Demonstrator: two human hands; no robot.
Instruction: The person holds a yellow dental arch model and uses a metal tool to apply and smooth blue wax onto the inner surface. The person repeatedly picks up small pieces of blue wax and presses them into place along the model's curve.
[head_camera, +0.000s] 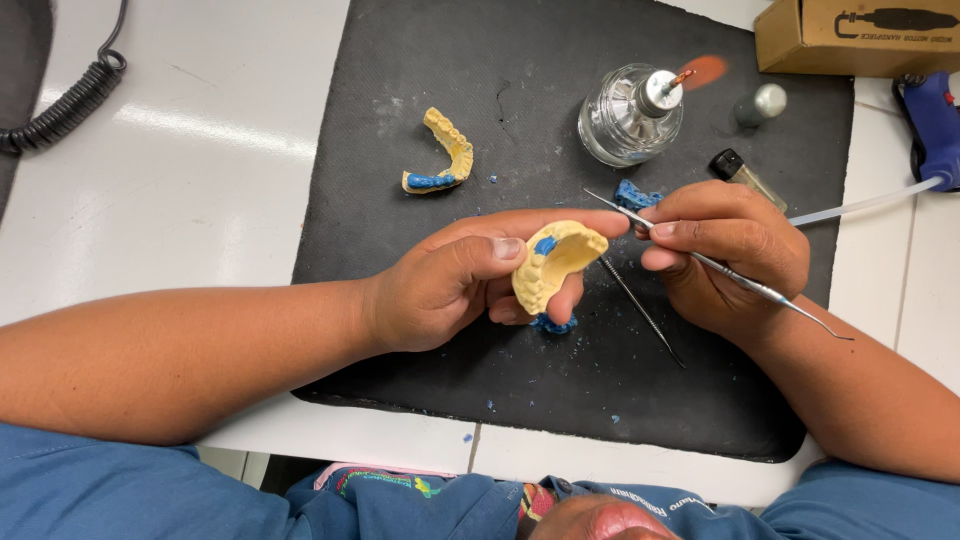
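Though chipped-looking, yellow cast (553, 265), blue-waxed.

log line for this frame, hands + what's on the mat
left hand: holds yellow dental cast | right hand: holds metal wax tool | black mat: second cast, lit spirit lamp

Pale yellow dental cast (556, 262) with a blue wax patch, pinched in the left hand (450, 285). Silver metal instrument (735, 275) in the right hand (735, 255). Second yellow cast (445, 150) with a blue strip, lying on a black mat (400, 80). Clear glass burner (628, 115) with orange flame. Blue crumbs scattered over black. White tabletop (180, 170). Brown cardboard box (855, 35). Blue sleeves.
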